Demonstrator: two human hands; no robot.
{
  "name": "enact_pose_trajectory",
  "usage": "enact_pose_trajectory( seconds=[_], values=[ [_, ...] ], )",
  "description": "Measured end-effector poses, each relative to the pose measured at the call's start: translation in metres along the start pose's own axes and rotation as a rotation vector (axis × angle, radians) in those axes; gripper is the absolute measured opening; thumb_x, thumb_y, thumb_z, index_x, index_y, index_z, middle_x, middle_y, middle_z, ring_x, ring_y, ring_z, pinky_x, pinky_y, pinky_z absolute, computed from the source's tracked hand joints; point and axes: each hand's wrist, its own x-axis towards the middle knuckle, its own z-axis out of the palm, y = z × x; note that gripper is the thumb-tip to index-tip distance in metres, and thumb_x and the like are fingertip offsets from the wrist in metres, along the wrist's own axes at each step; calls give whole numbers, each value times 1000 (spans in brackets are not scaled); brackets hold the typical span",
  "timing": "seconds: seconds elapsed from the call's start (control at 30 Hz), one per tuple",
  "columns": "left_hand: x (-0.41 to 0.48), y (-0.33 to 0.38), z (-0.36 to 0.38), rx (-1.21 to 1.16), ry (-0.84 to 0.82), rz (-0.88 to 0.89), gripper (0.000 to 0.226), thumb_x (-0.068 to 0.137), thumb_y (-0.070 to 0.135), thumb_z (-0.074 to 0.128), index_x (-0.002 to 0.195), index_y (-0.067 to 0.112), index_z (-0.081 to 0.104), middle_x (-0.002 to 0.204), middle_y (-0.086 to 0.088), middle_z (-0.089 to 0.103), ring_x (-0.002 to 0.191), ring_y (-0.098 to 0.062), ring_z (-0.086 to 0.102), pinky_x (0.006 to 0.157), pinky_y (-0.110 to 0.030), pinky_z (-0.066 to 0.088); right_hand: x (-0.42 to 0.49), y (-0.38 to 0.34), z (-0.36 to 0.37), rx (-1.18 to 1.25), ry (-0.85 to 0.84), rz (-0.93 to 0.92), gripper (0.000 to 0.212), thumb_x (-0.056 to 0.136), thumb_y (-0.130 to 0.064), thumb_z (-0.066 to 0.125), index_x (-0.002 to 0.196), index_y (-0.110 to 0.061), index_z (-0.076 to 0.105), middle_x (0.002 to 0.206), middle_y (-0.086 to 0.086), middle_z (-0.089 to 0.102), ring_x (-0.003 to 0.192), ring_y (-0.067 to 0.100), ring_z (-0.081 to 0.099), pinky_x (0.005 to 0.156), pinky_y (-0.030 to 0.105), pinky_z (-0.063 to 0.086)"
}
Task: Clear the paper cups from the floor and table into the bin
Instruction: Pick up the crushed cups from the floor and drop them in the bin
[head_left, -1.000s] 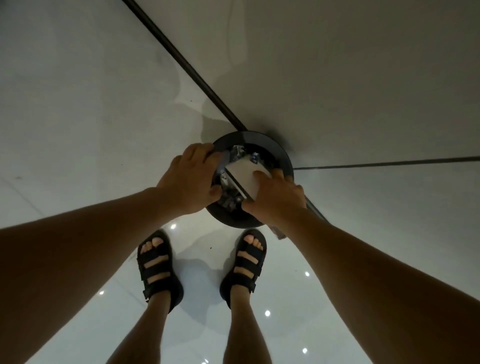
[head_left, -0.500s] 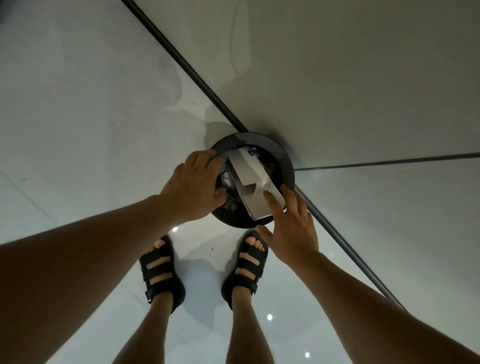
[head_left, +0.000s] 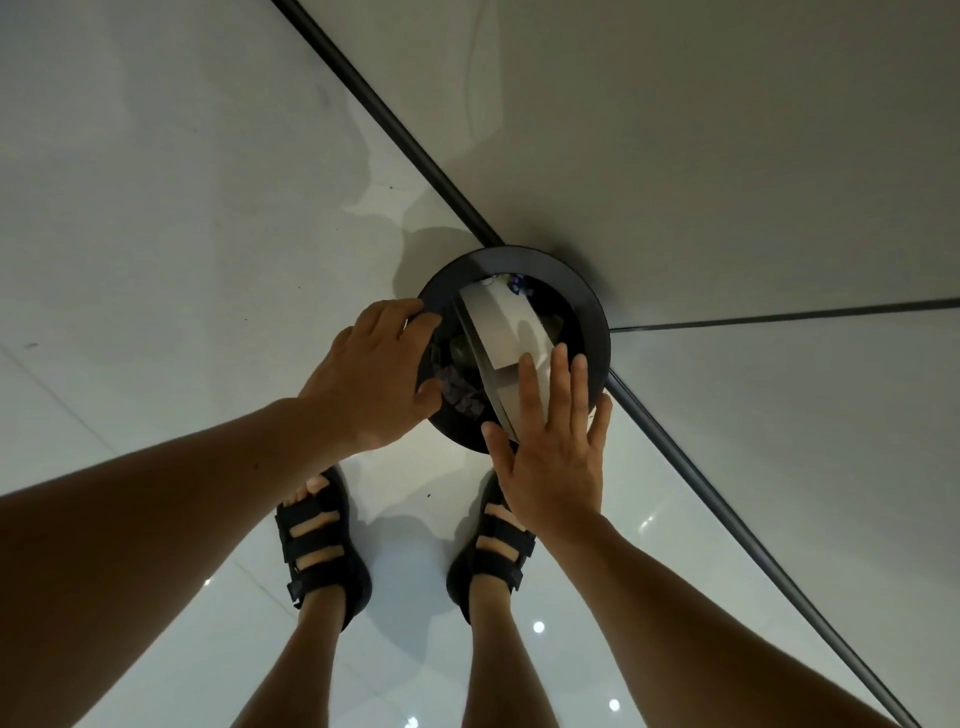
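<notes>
A round black bin (head_left: 587, 291) stands in a corner on the floor, seen from above. Inside it lies a white folded cardboard piece (head_left: 498, 332) over dark crumpled waste; no paper cup is plainly visible. My left hand (head_left: 374, 379) rests on the bin's left rim with its fingers curled over the edge. My right hand (head_left: 550, 452) is flat with straight, spread fingers, and its fingertips lie on the near end of the white cardboard.
Two grey walls with black skirting (head_left: 395, 130) meet behind the bin. The glossy white tiled floor (head_left: 156, 260) stretches to the left. My feet in black sandals (head_left: 322, 545) stand just in front of the bin.
My right hand has opened flat and drawn back a little towards me, while the white cardboard has sunk deeper into the bin. My left hand stays on the rim.
</notes>
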Motion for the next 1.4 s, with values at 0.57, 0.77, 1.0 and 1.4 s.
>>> enact_pose_trajectory(
  seconds=[0.57,0.77,1.0,1.4],
  values=[
    [26,-9,6,32,38,72,78,84,52,39,148,12,24,157,-11,18,147,-29,7,116,-44,17,122,11,2,-9,-23,-175,73,100,-59,29,156,-18,7,163,14,-3,150,30,-9,119,51,-1],
    [22,-11,16,50,41,105,73,85,41,60,144,5,36,153,-18,27,144,-36,19,113,-50,26,118,19,15,-185,-63,-201,84,96,-63,35,155,-20,-5,162,15,-9,148,31,-14,118,52,-4],
    [15,-3,13,68,26,97,77,86,43,58,148,8,27,158,-14,18,147,-31,8,116,-50,22,74,34,-2,-28,6,-348,80,97,-58,41,155,-16,7,163,13,5,150,30,2,119,52,9],
    [9,6,12,66,32,102,76,88,47,47,150,13,19,160,-8,10,148,-26,2,116,-42,15,29,35,7,-33,-309,-179,86,93,-73,1,156,-14,-4,162,3,-18,147,17,-23,113,36,-18]
  ],
)
